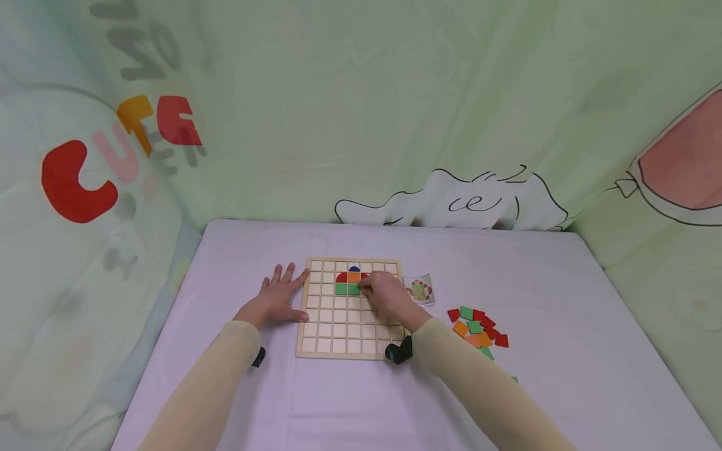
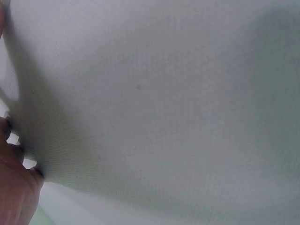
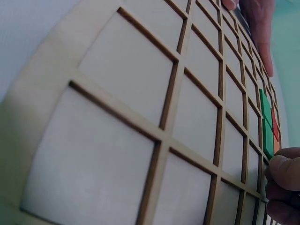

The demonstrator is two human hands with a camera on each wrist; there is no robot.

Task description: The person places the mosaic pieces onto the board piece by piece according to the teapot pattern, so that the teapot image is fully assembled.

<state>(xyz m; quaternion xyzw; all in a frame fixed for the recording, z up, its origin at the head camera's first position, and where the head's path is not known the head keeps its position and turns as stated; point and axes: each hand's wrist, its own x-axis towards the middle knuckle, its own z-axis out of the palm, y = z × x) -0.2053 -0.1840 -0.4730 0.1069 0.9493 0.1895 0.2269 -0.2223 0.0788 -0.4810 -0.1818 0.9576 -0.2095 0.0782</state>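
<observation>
A square wooden grid board (image 1: 327, 358) lies on the table. On its upper part sit a blue piece (image 1: 354, 269), an orange square (image 1: 353, 277), a red rounded piece (image 1: 341, 277) and green squares (image 1: 341, 289). With fingers spread, my left hand (image 1: 277, 299) rests at the board's left edge, thumb and forefinger touching it. My right hand (image 1: 389, 294) is over the board with curled fingers, right beside the green squares. In the right wrist view its thumb (image 3: 286, 172) is by a green tile (image 3: 267, 138); whether a piece is between the fingertips is hidden.
A small picture card (image 1: 420, 289) lies right of the board. Farther right, loose red, green and orange pieces (image 1: 478, 340) are scattered, some partly behind my right sleeve (image 1: 468, 369). Printed fabric (image 1: 361, 113) hangs behind the table. Pale cloth fills most of the left wrist view.
</observation>
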